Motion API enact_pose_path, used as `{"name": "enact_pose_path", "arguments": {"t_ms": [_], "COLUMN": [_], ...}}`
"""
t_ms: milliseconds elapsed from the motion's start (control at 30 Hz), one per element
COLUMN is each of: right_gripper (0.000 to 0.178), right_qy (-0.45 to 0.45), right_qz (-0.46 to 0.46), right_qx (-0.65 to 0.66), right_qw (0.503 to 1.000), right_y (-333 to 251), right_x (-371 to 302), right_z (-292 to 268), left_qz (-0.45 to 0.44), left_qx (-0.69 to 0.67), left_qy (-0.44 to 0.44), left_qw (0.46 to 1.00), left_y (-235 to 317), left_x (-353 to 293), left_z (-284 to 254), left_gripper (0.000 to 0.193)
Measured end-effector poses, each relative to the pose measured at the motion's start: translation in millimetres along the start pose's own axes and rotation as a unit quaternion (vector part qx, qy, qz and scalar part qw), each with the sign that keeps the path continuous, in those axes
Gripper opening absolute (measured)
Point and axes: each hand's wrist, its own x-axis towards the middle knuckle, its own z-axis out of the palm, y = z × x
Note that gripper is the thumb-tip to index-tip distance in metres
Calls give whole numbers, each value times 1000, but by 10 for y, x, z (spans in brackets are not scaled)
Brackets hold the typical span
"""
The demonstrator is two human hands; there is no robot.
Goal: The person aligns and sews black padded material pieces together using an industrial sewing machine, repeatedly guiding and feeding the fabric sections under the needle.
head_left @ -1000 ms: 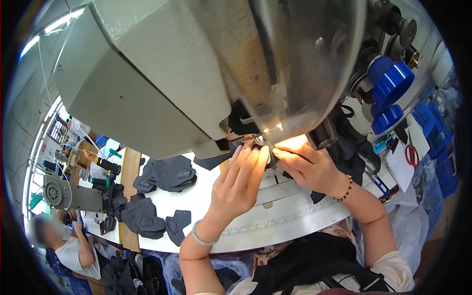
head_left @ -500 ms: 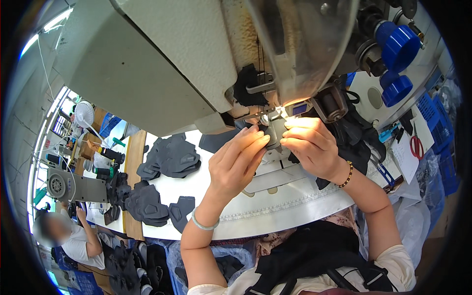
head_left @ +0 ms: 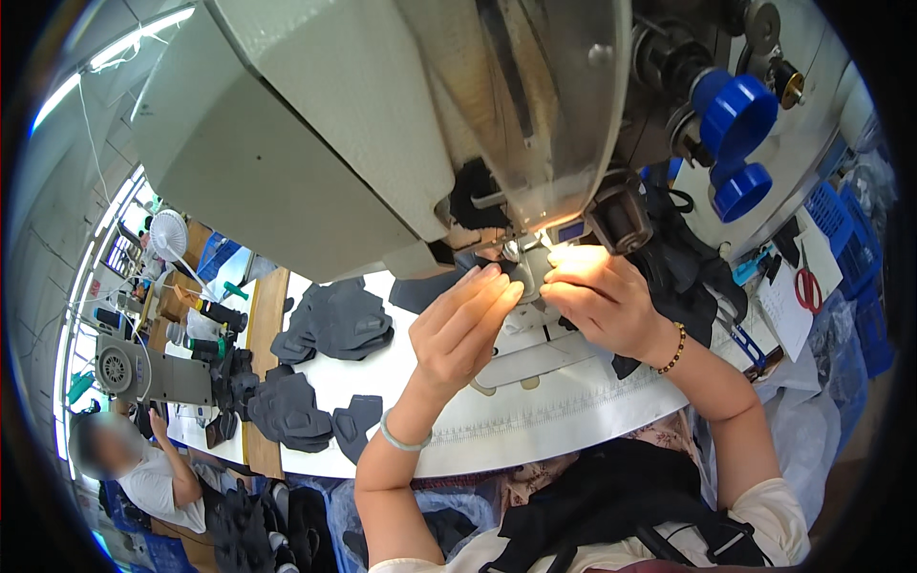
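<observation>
A sewing machine point(head_left: 315, 124) with a pale grey body fills the upper part of the head view, its needle area lit by a small lamp. Just left of the needle, my left hand point(head_left: 463, 329) has its fingers pressed together on the edge of a dark fabric piece point(head_left: 425, 290), which runs back toward the machine. My right hand point(head_left: 607, 298) is on the other side of the needle, thumb and fingers pinched together. Whatever lies in that pinch is hidden. A narrow gap over the metal plate point(head_left: 531, 286) separates the two sets of fingertips.
Dark cut pieces point(head_left: 339, 320) lie stacked on the white table point(head_left: 535, 420) at left. Dark fabric point(head_left: 673, 272), blue-handled snips point(head_left: 748, 346) and red-handled scissors point(head_left: 808, 288) are at right. Another person point(head_left: 158, 477) sits far left. Blue knobs point(head_left: 740, 119) jut out at upper right.
The view has shifted slightly, so the machine sits a little further left in it. Both hands stay beside the needle, still pinching, with only slight finger movement.
</observation>
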Motion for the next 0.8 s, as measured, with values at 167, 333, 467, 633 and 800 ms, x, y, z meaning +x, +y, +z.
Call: {"name": "enact_pose_path", "arguments": {"t_ms": [167, 333, 467, 633, 800], "right_gripper": [22, 22, 22, 20, 20], "right_qy": [-20, -27, -42, -49, -49], "right_qz": [10, 8, 30, 43, 53], "right_qx": [20, 5, 5, 23, 30], "right_qw": [1000, 1000, 999, 998, 997], "right_y": [-20, -26, -14, 28, 19], "right_x": [-14, 11, 24, 62, 58], "right_z": [-22, -37, -33, -22, -24], "left_qz": [11, 12, 9, -30, -44], "left_qx": [-4, 0, 9, -7, -1], "left_qy": [18, 20, 20, 27, 24], "left_qw": [1000, 1000, 1000, 999, 999], "left_y": [-27, -32, -76, -112, -102], "left_x": [-65, -42, -45, -46, -57], "left_z": [36, 39, 61, 79, 76], "left_gripper": [28, 28, 27, 27, 25]}}
